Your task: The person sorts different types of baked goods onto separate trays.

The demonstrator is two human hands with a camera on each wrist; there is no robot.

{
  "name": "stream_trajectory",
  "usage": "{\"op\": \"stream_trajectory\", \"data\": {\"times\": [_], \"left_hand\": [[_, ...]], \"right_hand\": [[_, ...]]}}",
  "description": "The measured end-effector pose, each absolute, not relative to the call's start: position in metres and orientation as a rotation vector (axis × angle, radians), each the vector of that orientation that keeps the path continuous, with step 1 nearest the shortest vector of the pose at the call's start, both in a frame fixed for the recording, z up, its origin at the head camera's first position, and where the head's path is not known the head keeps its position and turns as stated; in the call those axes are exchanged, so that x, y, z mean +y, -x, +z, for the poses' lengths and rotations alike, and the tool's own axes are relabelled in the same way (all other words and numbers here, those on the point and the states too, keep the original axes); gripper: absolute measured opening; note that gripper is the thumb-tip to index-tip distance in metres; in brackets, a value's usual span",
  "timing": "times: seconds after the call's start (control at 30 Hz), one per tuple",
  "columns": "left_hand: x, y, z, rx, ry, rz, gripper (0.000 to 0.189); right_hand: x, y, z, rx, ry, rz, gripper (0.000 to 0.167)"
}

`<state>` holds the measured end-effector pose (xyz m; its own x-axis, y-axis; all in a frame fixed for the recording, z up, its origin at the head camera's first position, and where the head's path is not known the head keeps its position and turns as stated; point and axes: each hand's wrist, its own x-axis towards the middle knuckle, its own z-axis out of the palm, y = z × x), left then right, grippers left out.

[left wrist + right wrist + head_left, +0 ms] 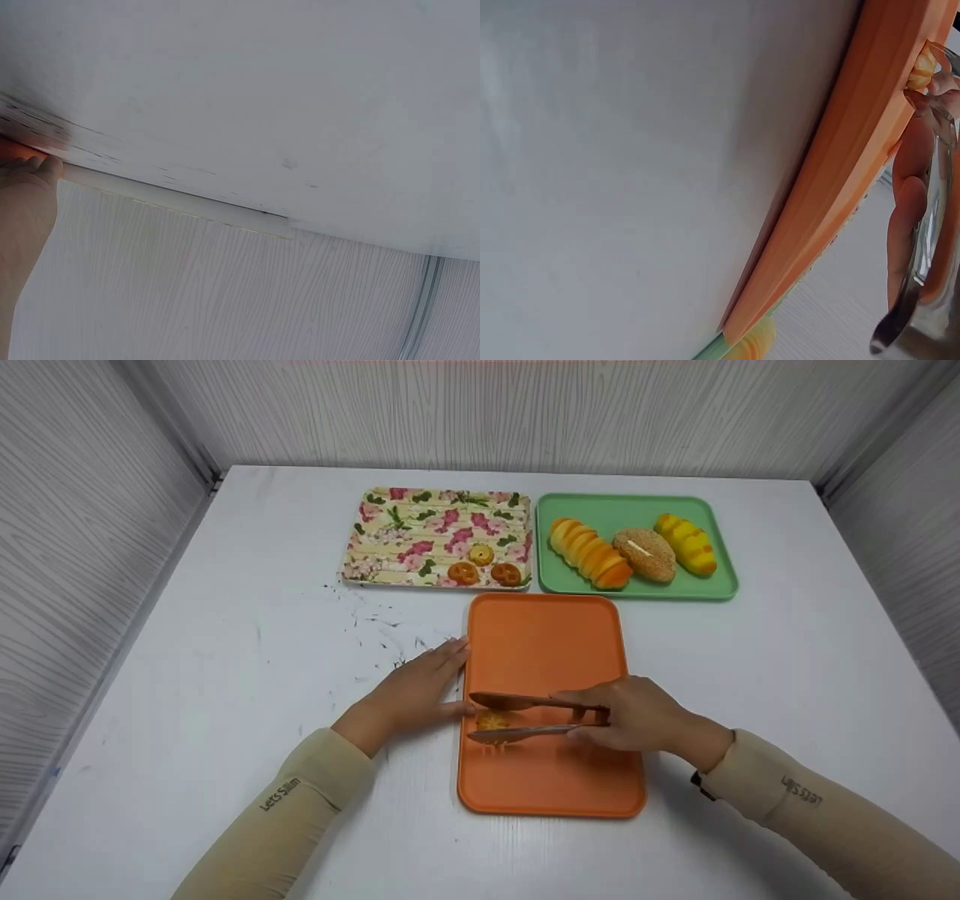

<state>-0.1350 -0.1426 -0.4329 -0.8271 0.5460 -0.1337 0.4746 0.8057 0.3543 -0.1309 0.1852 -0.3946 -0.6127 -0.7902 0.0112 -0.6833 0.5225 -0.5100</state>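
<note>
My right hand (645,714) grips metal tongs (525,701) over the lower half of an orange tray (547,645). The two arms of the tongs point left and stand apart, one on each side of a small golden cookie (493,721). In the right wrist view the cookie (922,71) shows between the tong tips, close over the tray. At the tray's left edge my left hand (416,690) rests with its fingers extended, fingertips and thumb right at the rim. The left wrist view catches only part of that hand (26,199) beside an orange strip of tray.
Behind, a floral tray (397,536) carries two pretzel-shaped cookies (484,575) and a round cookie (481,554). Beside it a green tray (637,506) bears a sliced-looking loaf (589,553), a seeded bun (646,556) and a yellow bread (686,544). Wood-grain panels (480,420) enclose the white table (225,660).
</note>
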Motion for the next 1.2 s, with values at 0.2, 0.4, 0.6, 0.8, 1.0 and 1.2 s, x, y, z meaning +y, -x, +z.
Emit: {"op": "stream_trajectory", "data": {"times": [0.2, 0.4, 0.6, 0.8, 1.0, 1.2], "left_hand": [[-0.143, 0.135, -0.433, 2.766, -0.778, 0.457, 0.094], [-0.143, 0.135, -0.433, 2.771, -0.802, 0.468, 0.093], [-0.144, 0.135, -0.432, 2.772, -0.793, 0.459, 0.092], [-0.144, 0.133, -0.431, 2.761, -0.77, 0.47, 0.091], [-0.143, 0.134, -0.432, 2.749, -0.754, 0.484, 0.092], [-0.143, 0.134, -0.433, 2.753, -0.743, 0.482, 0.093]], "right_hand": [[0.186, 0.132, -0.392, 2.554, 1.272, -0.684, 0.047], [0.19, 0.135, -0.389, 2.567, 1.248, -0.663, 0.046], [0.195, 0.141, -0.389, 2.581, 1.243, -0.687, 0.046], [0.199, 0.15, -0.387, 2.608, 1.188, -0.698, 0.049], [0.2, 0.155, -0.39, 2.609, 1.163, -0.683, 0.05], [0.198, 0.156, -0.388, 2.625, 1.166, -0.63, 0.047]]}}
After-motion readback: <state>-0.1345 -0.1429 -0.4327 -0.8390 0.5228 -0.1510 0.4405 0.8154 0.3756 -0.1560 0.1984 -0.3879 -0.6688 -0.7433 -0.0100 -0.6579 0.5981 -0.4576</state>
